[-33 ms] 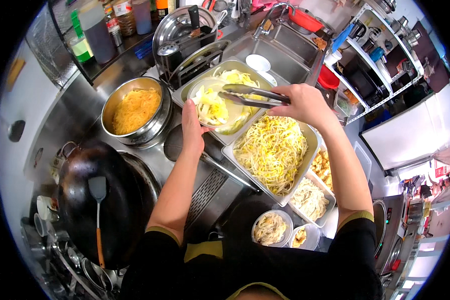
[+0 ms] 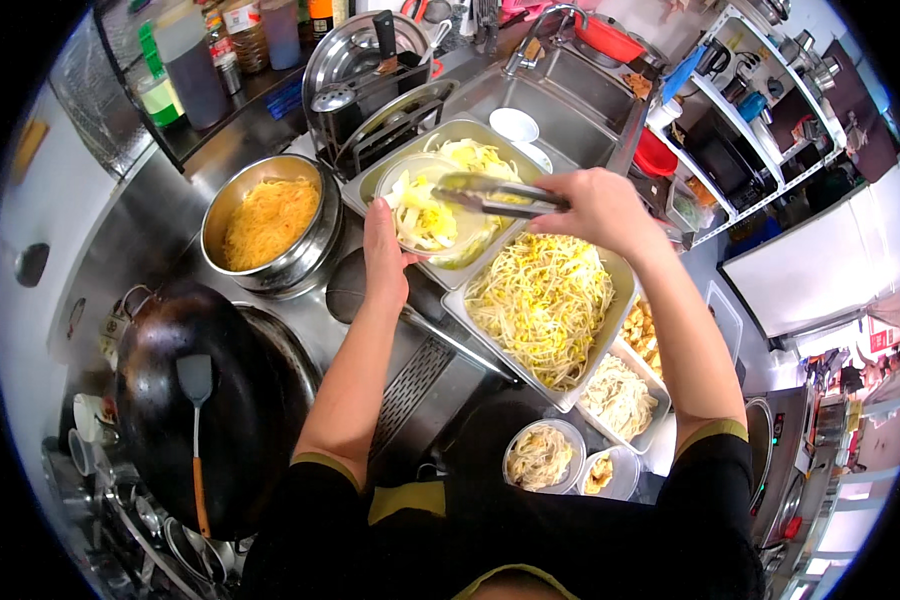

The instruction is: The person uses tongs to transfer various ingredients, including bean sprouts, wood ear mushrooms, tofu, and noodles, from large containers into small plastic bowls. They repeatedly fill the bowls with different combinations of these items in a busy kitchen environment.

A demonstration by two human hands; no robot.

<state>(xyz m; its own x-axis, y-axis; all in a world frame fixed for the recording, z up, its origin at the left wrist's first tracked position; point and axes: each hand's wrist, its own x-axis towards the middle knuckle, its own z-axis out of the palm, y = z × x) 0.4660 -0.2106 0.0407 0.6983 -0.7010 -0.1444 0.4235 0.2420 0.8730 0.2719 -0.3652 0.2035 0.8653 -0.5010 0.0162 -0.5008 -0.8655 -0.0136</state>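
Note:
My left hand [image 2: 382, 258] grips a clear plastic bowl [image 2: 470, 228] by its near left side. In the bowl lie pale yellow and white leafy pieces, apparently cut cabbage [image 2: 428, 222]. It hangs tilted over a metal tray [image 2: 354, 192] with more of the same vegetable. My right hand [image 2: 598, 205] is closed on metal tongs [image 2: 505, 197], whose blurred tips reach over the bowl's right part, by the cabbage. Whether the tips pinch any cabbage I cannot tell. Just below my right hand, bean sprouts [image 2: 545, 310] fill a second metal tray [image 2: 457, 302].
A metal pot [image 2: 213, 245] of orange shreds stands left. A dark wok [image 2: 160, 440] with a spatula [image 2: 196, 380] lies at lower left; a ladle [image 2: 348, 288] rests beside my left forearm. Mushroom-like strips [image 2: 618, 397] and plastic tubs [image 2: 545, 455] are near me. A sink [image 2: 570, 110] is beyond.
My right hand and the tongs have shifted slightly left, and the tongs look blurred with their arms nearer together. My left hand and the bowl stay almost in place.

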